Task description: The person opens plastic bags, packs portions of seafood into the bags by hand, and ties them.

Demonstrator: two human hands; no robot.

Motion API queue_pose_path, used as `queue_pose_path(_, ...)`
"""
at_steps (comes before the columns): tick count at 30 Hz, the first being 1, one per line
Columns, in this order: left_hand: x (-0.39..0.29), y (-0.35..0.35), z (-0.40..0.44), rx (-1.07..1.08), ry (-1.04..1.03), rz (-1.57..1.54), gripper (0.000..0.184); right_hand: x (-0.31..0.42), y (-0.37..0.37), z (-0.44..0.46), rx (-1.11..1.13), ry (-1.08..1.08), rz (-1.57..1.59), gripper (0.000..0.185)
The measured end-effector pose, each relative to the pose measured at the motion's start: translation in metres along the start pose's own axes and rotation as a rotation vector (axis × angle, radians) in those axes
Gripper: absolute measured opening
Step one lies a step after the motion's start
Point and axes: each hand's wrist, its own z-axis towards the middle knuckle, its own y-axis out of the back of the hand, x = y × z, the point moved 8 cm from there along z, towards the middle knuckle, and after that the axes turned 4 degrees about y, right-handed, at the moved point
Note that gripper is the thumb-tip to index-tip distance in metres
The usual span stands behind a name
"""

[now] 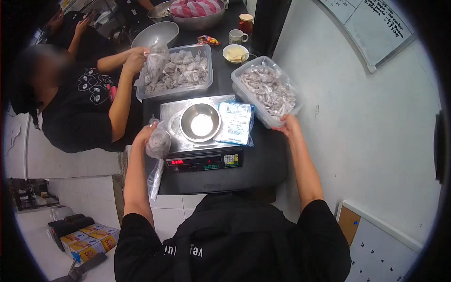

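My left hand (145, 133) is closed around the top of a clear plastic bag (159, 144) filled with greyish pieces, held at the left side of a digital scale (206, 160). On the scale's metal plate sits a steel bowl (200, 123) with nothing in it; the red display seems to read 0.386. Fingers of my right hand (287, 125) grip the near corner of a clear plastic tub (239, 84), which is tilted and full of greyish, raw-looking pieces (270, 89). Between bowl and tub lies a blue-and-white packet of plastic bags (236, 123).
Across the table, a co-worker's hands (136, 60) hold a filled bag over a second tub (210, 77). Beyond are a small bowl with yellowish slices (235, 53), a mug (237, 36), a red jar (245, 22) and large basins (199, 21). A wall (347, 117) bounds the right side.
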Motion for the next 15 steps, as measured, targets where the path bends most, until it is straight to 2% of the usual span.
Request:
queue_pose_path(2,-0.008,-0.007,-0.019,-0.023,0.035,0.105,0.057,0.023,0.001,-0.014,0.128,0.071,-0.04,0.057)
queue_pose_path(6,-0.02,-0.03,-0.028,0.021,-0.046,0.102,0.056,0.044,-0.005,-0.042,0.19,0.025,-0.036,0.058)
queue_pose_path(8,-0.035,-0.039,-0.043,-0.185,-0.1,0.363,0.056,0.057,-0.012,-0.054,0.216,0.103,-0.06,0.059)
queue_pose_path(9,-0.032,-0.047,-0.038,-0.193,-0.097,0.356,0.056,0.062,-0.015,-0.063,0.226,0.102,-0.065,0.059)
queue_pose_path(11,-0.02,-0.083,-0.017,0.071,-0.09,0.014,0.058,0.077,-0.022,-0.079,0.235,0.153,-0.103,0.059)
queue_pose_path(15,-0.047,-0.131,-0.019,0.162,-0.142,0.022,0.058,0.086,-0.021,-0.097,0.195,0.136,-0.093,0.059)
